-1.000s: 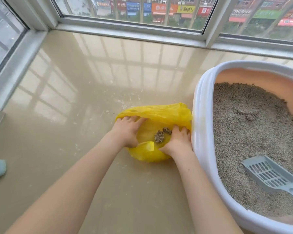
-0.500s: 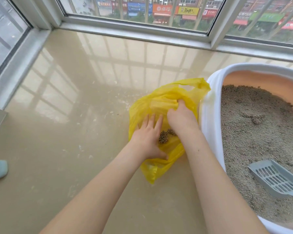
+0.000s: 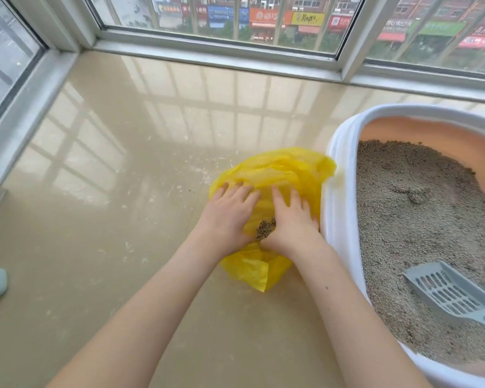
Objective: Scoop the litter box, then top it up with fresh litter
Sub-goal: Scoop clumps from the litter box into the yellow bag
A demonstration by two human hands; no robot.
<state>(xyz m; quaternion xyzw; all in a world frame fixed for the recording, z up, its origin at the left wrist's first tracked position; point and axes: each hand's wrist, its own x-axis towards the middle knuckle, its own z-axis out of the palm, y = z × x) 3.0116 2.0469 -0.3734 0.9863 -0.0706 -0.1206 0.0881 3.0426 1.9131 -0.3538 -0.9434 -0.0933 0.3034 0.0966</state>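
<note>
Left hand point(image 3: 226, 217) and right hand point(image 3: 291, 224), fingers spread flat, press on the yellow bag point(image 3: 266, 175) lying just left of the litter box point(image 3: 339, 219); scoop point(image 3: 448, 292) rests in its near litter

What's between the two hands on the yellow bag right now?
In the head view, a dark litter clump lies between the left hand and right hand, on the yellow bag.

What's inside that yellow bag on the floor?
Inside the yellow bag a dark clump of scooped litter shows between the left hand and right hand. Both hands lie flat on the plastic and hide anything else.
</note>
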